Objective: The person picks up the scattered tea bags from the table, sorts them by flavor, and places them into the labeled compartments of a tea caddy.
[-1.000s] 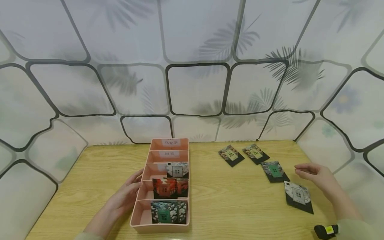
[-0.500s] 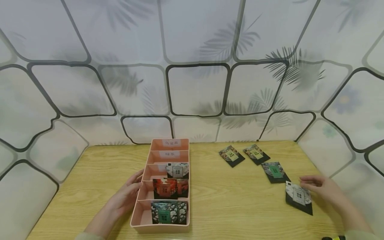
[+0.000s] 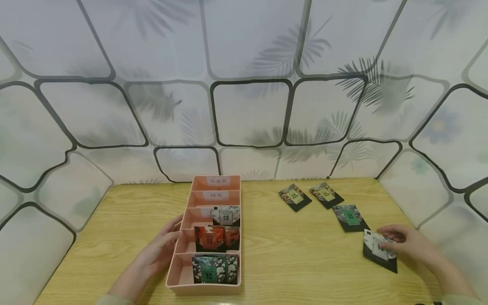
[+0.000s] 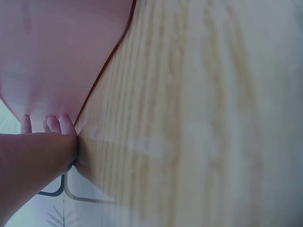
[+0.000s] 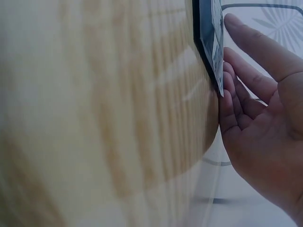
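Observation:
A long pink divided box [image 3: 203, 289] stands at left of centre in the head view, holding several tea sachets in its three nearest compartments. My left hand [image 3: 162, 245] rests against its left side; the left wrist view shows the fingertips touching the wall. On the right lies a white-and-black tea sachet [image 3: 380, 250]. Beside its upper right edge is my right hand [image 3: 409, 245], thumb above the sachet. In the right wrist view the fingers are at the edge of the sachet [image 5: 214, 42], and the thumb looks slightly apart from its face.
A green-labelled sachet [image 3: 350, 217] lies just behind the white one. Two yellow-labelled sachets [image 3: 295, 197] lie farther back. Paper labels [image 3: 218, 181] mark the box's far compartments. A patterned curtain [image 3: 248, 114] borders the wooden table [image 3: 297, 262].
My right hand has moved down from beyond the white sachet to its edge, with the thumb now over it. The left hand and the box have stayed in place.

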A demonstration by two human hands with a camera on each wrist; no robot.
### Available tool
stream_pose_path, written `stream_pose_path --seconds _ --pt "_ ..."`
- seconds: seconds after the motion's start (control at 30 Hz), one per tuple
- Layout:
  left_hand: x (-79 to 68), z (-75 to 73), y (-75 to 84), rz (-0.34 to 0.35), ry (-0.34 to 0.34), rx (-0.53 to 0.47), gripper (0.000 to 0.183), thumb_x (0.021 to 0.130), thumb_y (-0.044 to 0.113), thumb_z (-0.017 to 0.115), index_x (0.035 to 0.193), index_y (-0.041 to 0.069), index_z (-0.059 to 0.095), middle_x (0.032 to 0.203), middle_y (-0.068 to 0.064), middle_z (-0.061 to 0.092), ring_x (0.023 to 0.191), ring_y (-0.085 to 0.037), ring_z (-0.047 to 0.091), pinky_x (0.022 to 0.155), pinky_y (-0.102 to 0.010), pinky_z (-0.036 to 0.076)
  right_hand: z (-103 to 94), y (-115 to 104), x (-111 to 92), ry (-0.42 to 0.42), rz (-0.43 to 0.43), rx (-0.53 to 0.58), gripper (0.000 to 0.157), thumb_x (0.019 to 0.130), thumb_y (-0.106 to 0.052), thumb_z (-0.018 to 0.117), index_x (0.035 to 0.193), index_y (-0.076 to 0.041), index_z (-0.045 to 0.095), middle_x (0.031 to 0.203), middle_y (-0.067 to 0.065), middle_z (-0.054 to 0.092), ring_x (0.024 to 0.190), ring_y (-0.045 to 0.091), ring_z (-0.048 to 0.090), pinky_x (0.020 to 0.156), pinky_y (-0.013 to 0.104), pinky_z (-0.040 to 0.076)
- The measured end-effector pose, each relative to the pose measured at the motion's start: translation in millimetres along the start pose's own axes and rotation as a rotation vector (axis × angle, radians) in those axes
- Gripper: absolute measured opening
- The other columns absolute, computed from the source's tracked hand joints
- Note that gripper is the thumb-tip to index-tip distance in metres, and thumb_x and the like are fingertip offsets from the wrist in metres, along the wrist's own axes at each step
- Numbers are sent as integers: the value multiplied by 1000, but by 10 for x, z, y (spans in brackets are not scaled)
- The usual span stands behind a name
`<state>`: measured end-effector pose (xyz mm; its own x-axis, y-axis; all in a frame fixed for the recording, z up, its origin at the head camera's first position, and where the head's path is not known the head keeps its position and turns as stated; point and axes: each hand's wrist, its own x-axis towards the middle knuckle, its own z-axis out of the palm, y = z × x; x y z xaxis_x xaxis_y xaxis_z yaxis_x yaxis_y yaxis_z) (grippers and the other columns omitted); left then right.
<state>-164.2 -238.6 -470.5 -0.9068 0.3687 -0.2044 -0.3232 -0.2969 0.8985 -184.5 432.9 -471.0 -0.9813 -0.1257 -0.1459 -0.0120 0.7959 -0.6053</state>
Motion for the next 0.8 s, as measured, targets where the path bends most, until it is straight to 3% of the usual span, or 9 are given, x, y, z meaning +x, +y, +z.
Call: stream_pose_path --seconds 0.4,0.8 --pt "-17 18 19 13 -16 -12 44 97 9 40 133 34 42 130 11 41 112 -8 54 98 -29 41 3 -42 -11 5 -4 -68 47 79 -34 74 115 -5 64 108 8 61 81 -9 51 68 19 47" --pt "-14 24 22 0 0 -10 43 98 11 40 134 34 41 132 9 37 111 -8 54 98 -29 41 12 43 19 33 -43 -41 40 80 -29 74 110 -5 64 97 -2 61 78 -7 51 67 18 46"
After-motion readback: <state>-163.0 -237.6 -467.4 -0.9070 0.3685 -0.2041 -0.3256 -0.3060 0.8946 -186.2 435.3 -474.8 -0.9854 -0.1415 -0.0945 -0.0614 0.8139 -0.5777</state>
